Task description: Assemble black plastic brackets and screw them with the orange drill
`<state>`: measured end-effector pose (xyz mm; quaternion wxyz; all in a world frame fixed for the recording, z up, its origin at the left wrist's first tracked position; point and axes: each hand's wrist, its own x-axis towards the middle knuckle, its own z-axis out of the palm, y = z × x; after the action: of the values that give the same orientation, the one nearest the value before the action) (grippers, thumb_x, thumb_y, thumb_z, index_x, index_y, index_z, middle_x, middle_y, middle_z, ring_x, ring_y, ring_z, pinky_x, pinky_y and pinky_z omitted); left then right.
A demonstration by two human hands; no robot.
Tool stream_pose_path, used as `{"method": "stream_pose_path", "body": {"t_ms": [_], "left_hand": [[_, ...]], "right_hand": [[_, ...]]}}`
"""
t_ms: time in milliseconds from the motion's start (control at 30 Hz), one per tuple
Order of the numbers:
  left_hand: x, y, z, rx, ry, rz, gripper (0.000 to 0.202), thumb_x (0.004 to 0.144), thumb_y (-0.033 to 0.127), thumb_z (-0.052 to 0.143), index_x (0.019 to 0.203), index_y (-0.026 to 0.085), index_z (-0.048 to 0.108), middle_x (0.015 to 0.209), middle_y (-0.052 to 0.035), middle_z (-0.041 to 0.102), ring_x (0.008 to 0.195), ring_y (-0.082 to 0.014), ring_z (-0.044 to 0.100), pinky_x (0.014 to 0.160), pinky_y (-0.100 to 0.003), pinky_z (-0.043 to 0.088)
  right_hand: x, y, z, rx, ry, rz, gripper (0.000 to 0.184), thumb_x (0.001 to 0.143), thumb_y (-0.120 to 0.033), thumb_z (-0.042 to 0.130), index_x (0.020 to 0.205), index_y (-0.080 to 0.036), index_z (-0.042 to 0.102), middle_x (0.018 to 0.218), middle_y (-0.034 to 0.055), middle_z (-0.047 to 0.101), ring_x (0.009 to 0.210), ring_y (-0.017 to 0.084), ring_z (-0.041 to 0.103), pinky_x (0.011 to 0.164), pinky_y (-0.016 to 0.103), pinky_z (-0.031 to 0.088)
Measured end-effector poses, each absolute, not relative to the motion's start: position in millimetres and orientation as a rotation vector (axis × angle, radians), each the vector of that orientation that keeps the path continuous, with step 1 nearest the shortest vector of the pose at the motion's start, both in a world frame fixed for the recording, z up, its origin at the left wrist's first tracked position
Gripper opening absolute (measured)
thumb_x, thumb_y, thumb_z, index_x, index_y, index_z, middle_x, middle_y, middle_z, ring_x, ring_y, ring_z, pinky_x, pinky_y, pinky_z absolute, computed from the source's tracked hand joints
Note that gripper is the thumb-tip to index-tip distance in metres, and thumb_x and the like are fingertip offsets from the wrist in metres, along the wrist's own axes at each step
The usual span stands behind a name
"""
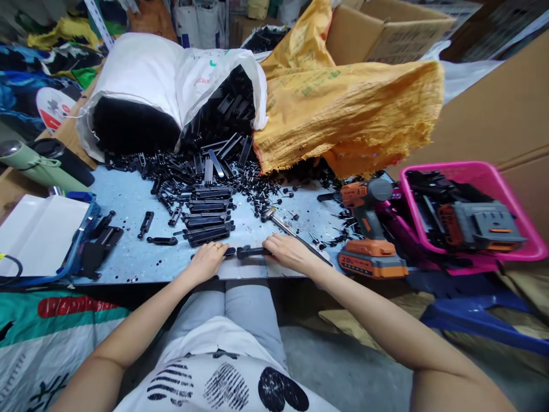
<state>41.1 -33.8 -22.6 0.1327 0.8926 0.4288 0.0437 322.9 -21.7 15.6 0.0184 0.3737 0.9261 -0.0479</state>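
At the table's front edge, my left hand [209, 261] is closed over a black plastic piece [230, 252], whose end pokes out by the fingertips. Just to the right, my right hand [286, 252] grips a long black plastic part [250, 252] that points left toward that piece. The two parts lie close together; whether they touch I cannot tell. Behind my left hand is a stack of black slotted strips [210, 220]. A small hammer [295, 233] lies slantwise behind my right hand, its dark handle running under or beside the wrist.
White sacks [141, 68] spill black parts across the blue table [124, 200]. An orange sack [343, 109] lies behind loose pins [266, 189]. To the right stand a cordless drill [369, 229] and a pink basket [472, 169]; at left, a blue tray [88, 223] and green bottle [47, 169].
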Motion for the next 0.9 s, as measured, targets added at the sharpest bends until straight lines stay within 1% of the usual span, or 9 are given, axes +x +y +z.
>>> {"method": "stream_pose_path", "body": {"t_ms": [100, 233, 300, 367, 433, 500, 567, 733, 900], "left_hand": [[44.3, -33.4, -18.6, 2.542, 1.233, 0.132, 0.037, 0.089, 0.016, 0.039, 0.126, 0.016, 0.047, 0.11, -0.0107, 0.058, 0.099, -0.0223, 0.054, 0.087, -0.037, 0.044], [48.8, -32.4, -10.6, 2.489, 1.238, 0.099, 0.041, 0.087, 0.017, 0.039, 0.127, 0.014, 0.046, 0.113, -0.0116, 0.056, 0.102, -0.0236, 0.051, 0.089, -0.037, 0.042], [52.1, -32.5, -6.2, 2.469, 1.246, 0.083, 0.041, 0.089, 0.026, 0.041, 0.128, 0.014, 0.044, 0.113, -0.0119, 0.056, 0.103, -0.0252, 0.05, 0.088, -0.039, 0.042], [55.9, -33.3, -2.8, 2.461, 1.257, 0.071, 0.045, 0.088, 0.041, 0.044, 0.126, 0.016, 0.045, 0.111, -0.0114, 0.056, 0.102, -0.027, 0.05, 0.087, -0.041, 0.042], [58.9, -34.5, -1.4, 2.474, 1.263, 0.066, 0.055, 0.081, 0.057, 0.051, 0.119, 0.017, 0.049, 0.107, -0.011, 0.057, 0.1, -0.0287, 0.051, 0.084, -0.041, 0.042], [59.9, -35.9, -2.4, 2.49, 1.266, 0.088, 0.062, 0.071, 0.065, 0.059, 0.111, 0.018, 0.051, 0.102, -0.0108, 0.057, 0.097, -0.0294, 0.052, 0.082, -0.041, 0.042], [58.3, -37.2, -5.5, 2.486, 1.258, 0.161, 0.062, 0.069, 0.064, 0.062, 0.107, 0.017, 0.05, 0.099, -0.0109, 0.058, 0.095, -0.0289, 0.054, 0.08, -0.039, 0.043], [48.5, -40.4, -14.1, 2.501, 1.166, 0.326, 0.053, 0.077, 0.059, 0.057, 0.107, 0.016, 0.048, 0.099, -0.0114, 0.06, 0.091, -0.0272, 0.059, 0.074, -0.036, 0.046], [42.9, -43.0, -19.0, 2.551, 1.068, 0.444, 0.045, 0.08, 0.055, 0.056, 0.103, 0.017, 0.05, 0.096, -0.0096, 0.062, 0.089, -0.0237, 0.062, 0.074, -0.033, 0.047]], "right_hand": [[306.3, -38.0, 5.7, 1.135, 2.838, -0.27, 0.034, 0.094, -0.046, 0.039, 0.097, -0.015, 0.053, 0.084, 0.0072, 0.061, 0.068, 0.016, 0.058, 0.058, 0.025, 0.034], [292.6, -46.3, -4.4, 1.111, 2.829, -0.247, 0.038, 0.095, -0.049, 0.034, 0.095, -0.016, 0.054, 0.088, 0.0082, 0.061, 0.077, 0.018, 0.059, 0.064, 0.027, 0.035], [288.5, -47.2, -8.3, 1.105, 2.78, -0.247, 0.037, 0.096, -0.047, 0.033, 0.095, -0.016, 0.054, 0.089, 0.0073, 0.061, 0.076, 0.018, 0.06, 0.061, 0.026, 0.033], [285.4, -48.0, -10.5, 1.13, 2.723, -0.282, 0.038, 0.095, -0.049, 0.032, 0.098, -0.018, 0.053, 0.088, 0.0057, 0.061, 0.074, 0.017, 0.06, 0.058, 0.025, 0.03], [282.3, -49.7, -10.2, 1.179, 2.679, -0.295, 0.04, 0.095, -0.052, 0.03, 0.099, -0.019, 0.053, 0.087, 0.0049, 0.062, 0.072, 0.016, 0.06, 0.056, 0.025, 0.028], [278.7, -52.6, -7.5, 1.235, 2.663, -0.262, 0.043, 0.095, -0.052, 0.027, 0.1, -0.02, 0.054, 0.088, 0.0054, 0.062, 0.073, 0.016, 0.06, 0.058, 0.026, 0.027], [274.6, -55.9, -3.4, 1.286, 2.67, -0.205, 0.044, 0.096, -0.052, 0.024, 0.102, -0.02, 0.054, 0.09, 0.0065, 0.061, 0.076, 0.017, 0.059, 0.061, 0.026, 0.028], [265.8, -64.5, 8.7, 1.358, 2.692, -0.133, 0.041, 0.097, -0.047, 0.027, 0.104, -0.018, 0.055, 0.091, 0.0089, 0.062, 0.08, 0.018, 0.057, 0.065, 0.028, 0.027], [259.9, -67.4, 26.1, 1.334, 2.697, -0.124, 0.037, 0.097, -0.045, 0.032, 0.101, -0.017, 0.056, 0.089, 0.0086, 0.062, 0.078, 0.018, 0.057, 0.065, 0.029, 0.026]]}}
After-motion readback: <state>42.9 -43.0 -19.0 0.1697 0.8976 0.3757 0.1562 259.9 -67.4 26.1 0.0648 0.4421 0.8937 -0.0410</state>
